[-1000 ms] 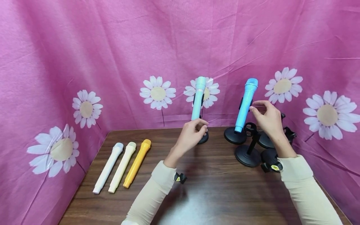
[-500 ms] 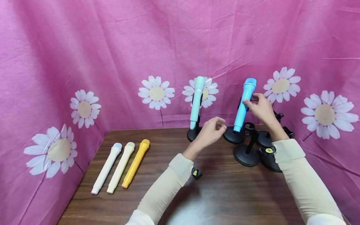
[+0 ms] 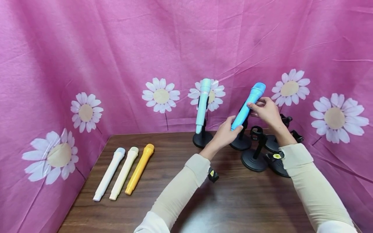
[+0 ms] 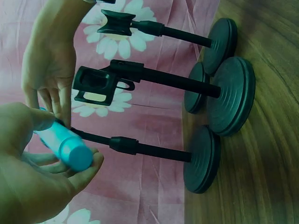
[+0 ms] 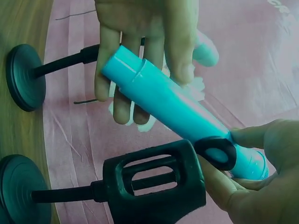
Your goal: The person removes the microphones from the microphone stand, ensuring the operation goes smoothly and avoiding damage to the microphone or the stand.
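A blue microphone (image 3: pixel 244 111) leans in the clip of a black desk stand (image 3: pixel 241 143) at the back right. My right hand (image 3: pixel 267 111) pinches its upper body near the clip, thumb in front. At the lower end my left hand (image 3: pixel 225 132) holds the handle between thumb and fingers; the left wrist view shows the blue butt end (image 4: pixel 77 156) poking out of that grip. In the right wrist view the clip's ring (image 5: pixel 217 153) goes round the blue body. To the left, a mint-green microphone (image 3: pixel 203 106) sits tilted in another black stand (image 3: pixel 202 139).
White (image 3: pixel 109 174), cream (image 3: pixel 124 173) and orange (image 3: pixel 140 169) microphones lie side by side on the wooden table (image 3: pixel 175 194) at left. Several black stands without microphones, one a front stand (image 3: pixel 254 160), crowd close to my right forearm. A pink flowered curtain (image 3: pixel 175 48) hangs behind.
My left hand has moved right from beside the mint-green microphone to the blue one's lower end and grips it. My right hand has closed on the blue microphone, which now tilts more.
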A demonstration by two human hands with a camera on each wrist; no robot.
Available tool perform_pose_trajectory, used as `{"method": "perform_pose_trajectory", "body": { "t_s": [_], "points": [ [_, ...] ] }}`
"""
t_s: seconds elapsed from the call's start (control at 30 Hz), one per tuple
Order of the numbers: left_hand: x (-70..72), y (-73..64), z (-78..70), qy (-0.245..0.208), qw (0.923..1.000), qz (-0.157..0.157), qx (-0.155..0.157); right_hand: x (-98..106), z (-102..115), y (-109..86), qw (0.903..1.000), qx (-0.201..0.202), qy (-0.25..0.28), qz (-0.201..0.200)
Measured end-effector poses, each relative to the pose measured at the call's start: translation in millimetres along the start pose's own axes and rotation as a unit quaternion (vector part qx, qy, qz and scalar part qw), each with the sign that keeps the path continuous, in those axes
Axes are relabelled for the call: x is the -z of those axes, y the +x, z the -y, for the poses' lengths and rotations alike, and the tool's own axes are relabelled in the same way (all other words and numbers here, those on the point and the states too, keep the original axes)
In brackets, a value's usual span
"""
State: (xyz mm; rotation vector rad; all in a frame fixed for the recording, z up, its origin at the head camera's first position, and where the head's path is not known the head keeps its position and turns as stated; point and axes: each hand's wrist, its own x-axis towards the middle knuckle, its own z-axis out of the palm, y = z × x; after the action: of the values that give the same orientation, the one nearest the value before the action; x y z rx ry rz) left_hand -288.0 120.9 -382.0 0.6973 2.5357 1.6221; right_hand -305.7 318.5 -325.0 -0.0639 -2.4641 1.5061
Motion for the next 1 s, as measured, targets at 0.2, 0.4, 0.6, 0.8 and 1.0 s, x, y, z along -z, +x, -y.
{"method": "perform_pose_trajectory", "body": {
  "t_s": [0.2, 0.4, 0.6, 0.8, 1.0],
  "points": [
    [0.7, 3.9, 5.8, 0.023, 0.9996, -0.016, -0.001, 0, -3, -1.7, 0.9980, 0.001, 0.028, 0.056],
    [7.9, 3.4, 8.5, -0.002, 0.9998, -0.015, -0.015, 6, -9, -1.7, 0.9891, 0.048, -0.085, 0.111],
    [11.5, -0.4, 9.9, -0.030, 0.9994, -0.016, 0.001, -1, -12, 1.0, 0.9672, 0.083, -0.183, 0.156],
    [14.5, -6.8, 10.8, -0.006, 0.9998, -0.017, -0.001, -11, -9, 1.7, 0.9647, 0.107, -0.211, 0.115],
    [24.0, -13.6, 10.3, 0.028, 0.9990, -0.022, -0.027, -12, -5, -1.3, 0.9658, 0.102, -0.206, 0.120]
  ]
}}
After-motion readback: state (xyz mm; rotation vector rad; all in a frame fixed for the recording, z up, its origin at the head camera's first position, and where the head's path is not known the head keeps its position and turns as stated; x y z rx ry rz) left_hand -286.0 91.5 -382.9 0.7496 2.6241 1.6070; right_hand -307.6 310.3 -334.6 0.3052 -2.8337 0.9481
